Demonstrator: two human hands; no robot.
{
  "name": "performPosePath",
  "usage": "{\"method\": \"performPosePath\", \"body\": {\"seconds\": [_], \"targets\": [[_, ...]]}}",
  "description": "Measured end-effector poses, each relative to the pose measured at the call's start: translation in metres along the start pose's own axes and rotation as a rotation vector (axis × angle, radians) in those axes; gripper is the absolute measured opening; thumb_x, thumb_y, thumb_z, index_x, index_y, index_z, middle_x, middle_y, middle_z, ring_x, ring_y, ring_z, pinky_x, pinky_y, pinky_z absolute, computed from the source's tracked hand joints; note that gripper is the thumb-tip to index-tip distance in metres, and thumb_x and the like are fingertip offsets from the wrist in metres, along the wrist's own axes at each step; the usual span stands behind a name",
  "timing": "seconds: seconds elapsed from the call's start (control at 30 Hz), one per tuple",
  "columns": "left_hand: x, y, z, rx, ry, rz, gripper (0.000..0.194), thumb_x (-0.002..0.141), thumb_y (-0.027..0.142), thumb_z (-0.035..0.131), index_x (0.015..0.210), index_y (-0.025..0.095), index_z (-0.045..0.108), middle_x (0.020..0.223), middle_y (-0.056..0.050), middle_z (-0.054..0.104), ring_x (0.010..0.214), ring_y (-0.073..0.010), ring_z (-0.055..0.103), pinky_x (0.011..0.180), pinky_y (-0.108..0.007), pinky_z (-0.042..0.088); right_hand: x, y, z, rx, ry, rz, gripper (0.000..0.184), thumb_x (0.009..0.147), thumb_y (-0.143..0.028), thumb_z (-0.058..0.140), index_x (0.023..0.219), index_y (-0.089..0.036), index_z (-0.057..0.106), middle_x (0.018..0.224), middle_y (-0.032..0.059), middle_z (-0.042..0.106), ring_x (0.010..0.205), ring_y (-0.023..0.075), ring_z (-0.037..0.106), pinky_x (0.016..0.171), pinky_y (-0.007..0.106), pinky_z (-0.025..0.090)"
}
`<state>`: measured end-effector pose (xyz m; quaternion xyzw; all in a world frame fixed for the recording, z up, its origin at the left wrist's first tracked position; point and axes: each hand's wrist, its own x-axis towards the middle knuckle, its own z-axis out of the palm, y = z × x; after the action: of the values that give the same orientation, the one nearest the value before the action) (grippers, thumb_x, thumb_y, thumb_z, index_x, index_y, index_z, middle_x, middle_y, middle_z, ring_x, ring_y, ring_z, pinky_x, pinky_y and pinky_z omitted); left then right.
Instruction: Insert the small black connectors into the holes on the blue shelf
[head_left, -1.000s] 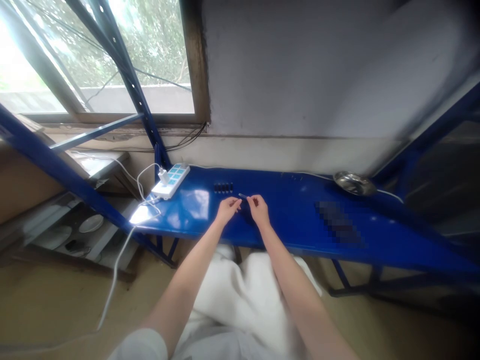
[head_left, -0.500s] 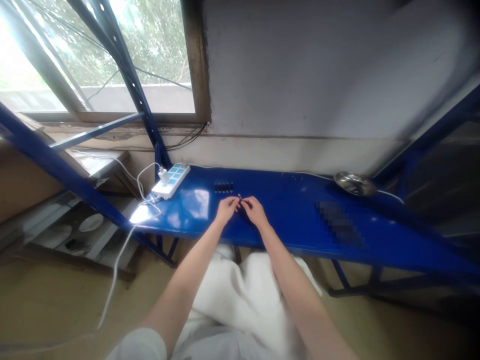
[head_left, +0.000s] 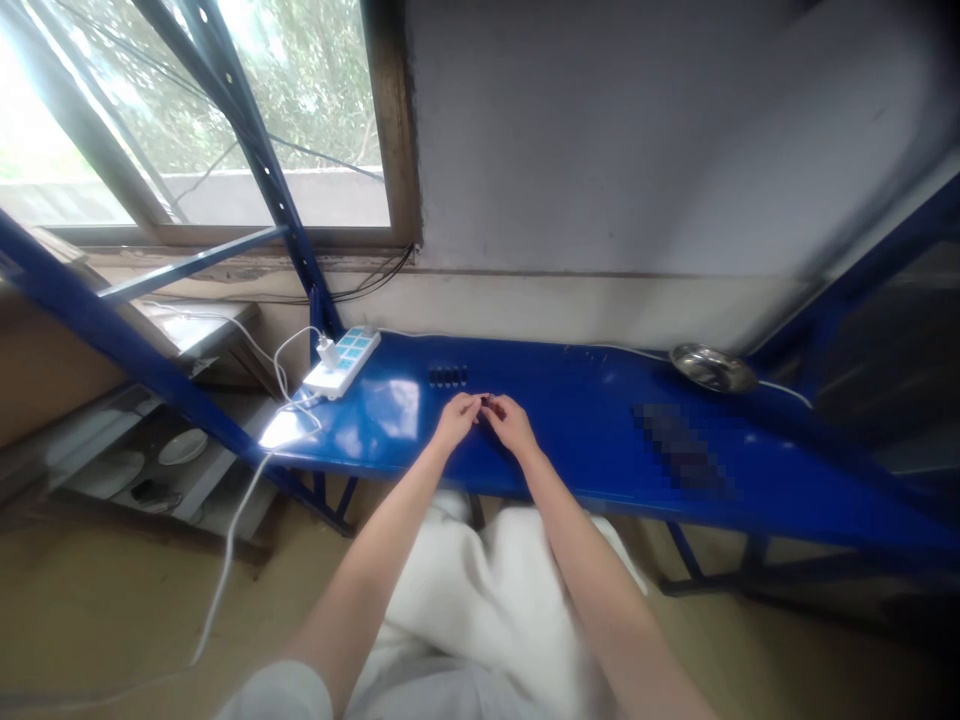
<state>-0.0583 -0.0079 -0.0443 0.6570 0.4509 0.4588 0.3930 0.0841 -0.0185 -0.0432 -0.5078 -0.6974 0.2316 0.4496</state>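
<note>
My left hand and my right hand meet above the blue table, fingertips pinched together. Between them is a small dark piece, mostly covered by the fingers; its kind is too small to make out. Both hands are closed on it. Just beyond, several small black pieces with light ends stand or lie in a neat row on the table.
A white power strip with a plug and cable lies at the blue table's left end. A shiny metal dish sits at the back right, near a blurred-out dark object. Blue rack posts rise at the left.
The small dark piece has tipped from upright to lying more sideways between my fingertips. My hands have hardly shifted, and the row of black pieces is unchanged.
</note>
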Motion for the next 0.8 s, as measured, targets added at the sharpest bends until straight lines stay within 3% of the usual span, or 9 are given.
{"method": "performPosePath", "body": {"seconds": [0.13,0.27,0.4,0.5,0.63,0.8], "targets": [[0.002,-0.003,0.000,-0.128,0.067,-0.074,0.037,0.083,0.040,0.042,0.104,0.017,0.063,0.079,-0.003,0.059,0.055,-0.0071,0.052,0.056,-0.021,0.041,0.000,-0.003,0.000,0.048,0.059,0.067,0.027,0.077,-0.044,0.047,0.073,-0.019,0.056,0.075,0.0043,0.057,0.066,0.0157,0.051,0.062,0.029,0.041],[0.003,-0.003,0.001,-0.206,0.128,-0.131,0.036,0.081,0.042,0.044,0.096,0.015,0.063,0.076,-0.004,0.060,0.051,-0.0071,0.051,0.049,-0.020,0.037,0.004,-0.005,-0.005,0.159,0.198,0.198,0.033,0.074,-0.050,0.050,0.073,-0.017,0.055,0.073,0.0045,0.059,0.065,0.0151,0.051,0.062,0.028,0.041],[0.001,0.003,0.001,-0.163,0.083,-0.150,0.032,0.079,0.040,0.047,0.088,0.014,0.064,0.070,-0.003,0.060,0.051,-0.0075,0.050,0.051,-0.021,0.039,0.023,0.007,-0.015,0.238,0.349,0.335,0.034,0.070,-0.051,0.054,0.069,-0.017,0.053,0.067,0.0025,0.057,0.060,0.0133,0.050,0.059,0.027,0.041],[-0.002,0.009,0.000,-0.136,0.053,-0.176,0.030,0.078,0.038,0.048,0.086,0.014,0.064,0.069,-0.003,0.059,0.053,-0.0080,0.050,0.053,-0.021,0.040,0.048,0.027,-0.026,0.205,0.410,0.352,0.030,0.068,-0.046,0.057,0.070,-0.017,0.052,0.068,0.0027,0.057,0.061,0.0136,0.051,0.061,0.028,0.041],[-0.004,0.015,-0.001,-0.108,0.044,-0.207,0.027,0.078,0.036,0.048,0.083,0.015,0.064,0.069,-0.003,0.060,0.055,-0.0088,0.051,0.058,-0.023,0.043,0.080,0.060,-0.039,0.033,0.414,0.320,0.027,0.068,-0.042,0.058,0.067,-0.017,0.051,0.067,0.0040,0.057,0.063,0.0151,0.051,0.066,0.031,0.041],[-0.004,0.016,-0.001,-0.102,0.039,-0.231,0.025,0.078,0.034,0.048,0.082,0.015,0.064,0.069,-0.003,0.060,0.056,-0.0092,0.051,0.059,-0.024,0.044,0.101,0.089,-0.042,-0.157,0.319,0.260,0.022,0.069,-0.038,0.056,0.065,-0.017,0.053,0.064,0.0031,0.056,0.061,0.0154,0.049,0.065,0.032,0.040]]}}
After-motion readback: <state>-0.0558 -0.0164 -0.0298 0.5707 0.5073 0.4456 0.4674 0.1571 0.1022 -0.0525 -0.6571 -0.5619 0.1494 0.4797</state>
